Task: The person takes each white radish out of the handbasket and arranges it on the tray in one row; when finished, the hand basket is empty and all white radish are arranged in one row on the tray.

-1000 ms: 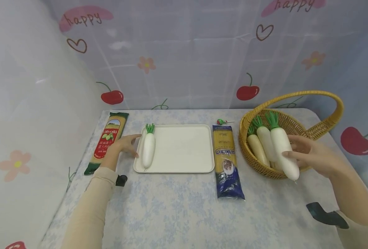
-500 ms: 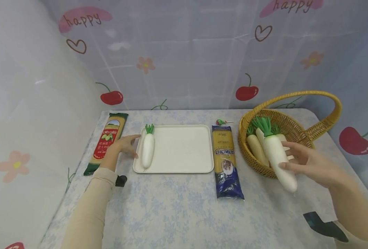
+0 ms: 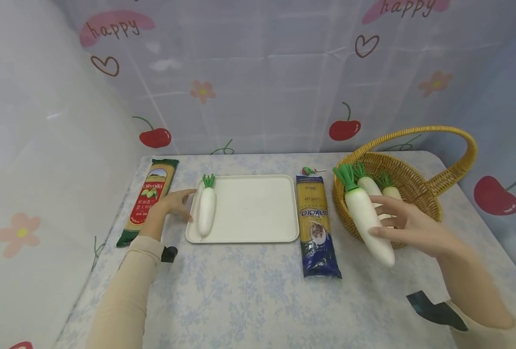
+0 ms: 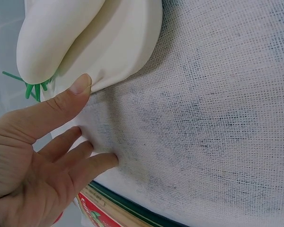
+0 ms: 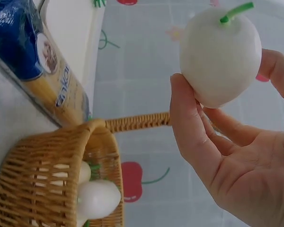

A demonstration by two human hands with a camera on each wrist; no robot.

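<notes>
In the head view my right hand holds a white radish with green leaf stubs, tilted over the front left of the wicker basket. The right wrist view shows thumb and fingers gripping this radish in the air above the basket. More white radishes lie inside the basket. My left hand is at the left rim of a white tray, its fingers relaxed. In the left wrist view the thumb of that hand meets the tray edge. Another white radish lies on the tray.
A red and green spaghetti pack lies left of the tray, beneath the left wrist in the head view. A yellow and blue pasta pack lies between tray and basket. Behind it is a small lollipop. The basket handle arches up high.
My right hand has lifted the radish out of the basket and carried it left, toward the basket's near left rim. The left hand has stayed at the tray.
</notes>
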